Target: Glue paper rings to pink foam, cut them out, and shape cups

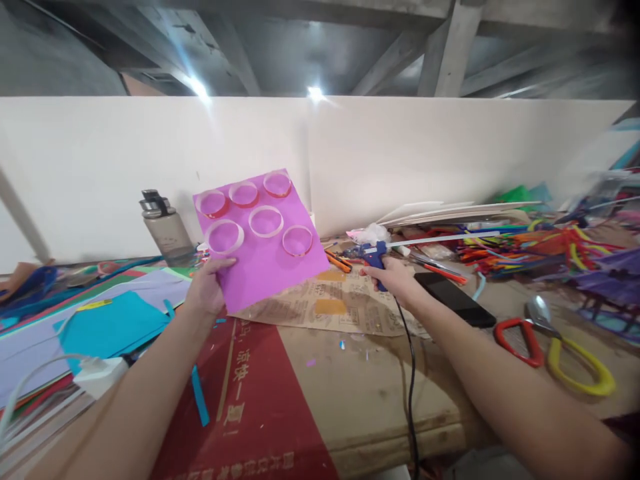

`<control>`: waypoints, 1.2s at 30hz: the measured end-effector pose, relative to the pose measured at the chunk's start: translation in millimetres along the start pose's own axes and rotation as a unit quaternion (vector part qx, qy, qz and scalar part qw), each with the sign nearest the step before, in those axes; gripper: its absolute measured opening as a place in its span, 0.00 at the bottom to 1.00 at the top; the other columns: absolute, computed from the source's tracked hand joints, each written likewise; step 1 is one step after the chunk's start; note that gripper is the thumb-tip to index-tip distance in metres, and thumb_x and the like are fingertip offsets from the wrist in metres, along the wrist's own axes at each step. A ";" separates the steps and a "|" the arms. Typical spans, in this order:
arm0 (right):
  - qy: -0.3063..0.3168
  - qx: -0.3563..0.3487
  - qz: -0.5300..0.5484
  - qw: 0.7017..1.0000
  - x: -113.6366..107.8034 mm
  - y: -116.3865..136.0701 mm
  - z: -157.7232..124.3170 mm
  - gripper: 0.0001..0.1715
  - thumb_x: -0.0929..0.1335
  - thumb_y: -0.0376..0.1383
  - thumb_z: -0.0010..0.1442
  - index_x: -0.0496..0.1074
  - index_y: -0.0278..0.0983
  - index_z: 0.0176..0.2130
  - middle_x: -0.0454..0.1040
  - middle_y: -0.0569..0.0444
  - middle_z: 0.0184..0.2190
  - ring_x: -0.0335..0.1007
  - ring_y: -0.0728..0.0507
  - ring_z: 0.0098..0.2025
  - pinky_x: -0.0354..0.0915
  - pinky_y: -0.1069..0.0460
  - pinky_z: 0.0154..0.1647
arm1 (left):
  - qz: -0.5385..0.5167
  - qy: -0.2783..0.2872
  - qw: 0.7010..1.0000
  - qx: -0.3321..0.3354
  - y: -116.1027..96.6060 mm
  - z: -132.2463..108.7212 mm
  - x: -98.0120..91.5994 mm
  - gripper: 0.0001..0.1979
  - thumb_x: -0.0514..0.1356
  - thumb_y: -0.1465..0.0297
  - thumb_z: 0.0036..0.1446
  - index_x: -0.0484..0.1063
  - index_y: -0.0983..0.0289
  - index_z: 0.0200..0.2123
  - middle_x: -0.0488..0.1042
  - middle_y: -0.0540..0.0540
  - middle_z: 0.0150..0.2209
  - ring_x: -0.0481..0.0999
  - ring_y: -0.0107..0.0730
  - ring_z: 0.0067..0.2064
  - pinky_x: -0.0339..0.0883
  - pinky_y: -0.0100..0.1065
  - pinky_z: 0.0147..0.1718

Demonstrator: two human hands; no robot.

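My left hand [207,287] is closed on the lower left corner of a pink sheet [270,257], holding it up tilted above the table. Several clear plastic rings [266,221] stand glued on the sheet's upper half. My right hand [393,275] is wrapped round the grip of a blue hot glue gun [374,253], with a white glue stick [450,238] jutting out to the right. The gun's black cord [411,373] runs down toward the table's front edge. Its nozzle points left, close to the sheet's right edge.
Newspaper [335,300] covers the cardboard table top under the gun. A grey bottle [166,230] stands by the white wall. Coloured paper sheets [110,327] lie left. A black phone [455,299], red and yellow scissors [555,340] and heaps of pipe cleaners [540,250] lie right.
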State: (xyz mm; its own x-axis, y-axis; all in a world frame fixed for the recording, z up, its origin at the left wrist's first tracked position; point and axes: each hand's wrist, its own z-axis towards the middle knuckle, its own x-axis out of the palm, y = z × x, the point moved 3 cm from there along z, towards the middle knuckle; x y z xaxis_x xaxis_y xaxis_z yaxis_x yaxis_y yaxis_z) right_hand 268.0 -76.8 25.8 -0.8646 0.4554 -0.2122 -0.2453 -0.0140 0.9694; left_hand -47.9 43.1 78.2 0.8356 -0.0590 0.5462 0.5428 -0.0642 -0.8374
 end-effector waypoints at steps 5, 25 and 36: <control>-0.016 -0.017 -0.073 0.997 -6.4 1.4 4.1 0.12 0.68 0.38 0.51 0.66 0.36 0.36 0.69 0.59 0.22 0.61 0.51 0.19 0.60 0.55 0.20 | 0.033 0.017 0.999 -0.017 4.9 -6.8 4.7 0.13 0.57 0.85 0.36 0.71 0.66 0.27 0.76 0.49 0.22 0.76 0.30 0.21 0.74 0.29 0.23; 0.047 0.119 -0.171 0.977 -53.6 -15.9 22.6 0.09 0.71 0.32 0.49 0.67 0.34 0.21 0.69 0.56 0.15 0.60 0.53 0.16 0.58 0.58 0.15 | 0.085 0.041 0.994 -0.046 8.7 -6.9 7.6 0.15 0.60 0.82 0.31 0.72 0.66 0.28 0.77 0.51 0.22 0.75 0.34 0.20 0.74 0.31 0.20; 0.178 0.144 -0.144 0.963 -61.2 0.9 9.0 0.13 0.70 0.36 0.49 0.68 0.33 0.18 0.72 0.53 0.17 0.61 0.53 0.16 0.59 0.58 0.16 | 0.082 0.006 0.995 -0.049 8.8 -4.5 3.0 0.14 0.61 0.82 0.30 0.72 0.60 0.24 0.77 0.45 0.20 0.74 0.28 0.21 0.72 0.27 0.21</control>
State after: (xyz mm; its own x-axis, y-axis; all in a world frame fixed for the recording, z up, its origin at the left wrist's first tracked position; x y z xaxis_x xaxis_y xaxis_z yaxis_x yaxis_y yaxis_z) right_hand 324.7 -96.7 40.7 -0.8867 0.0693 -0.4571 -0.4100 0.3390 0.8467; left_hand -41.0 37.9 72.5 0.9112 -0.0879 0.4024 0.3871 -0.1505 -0.9097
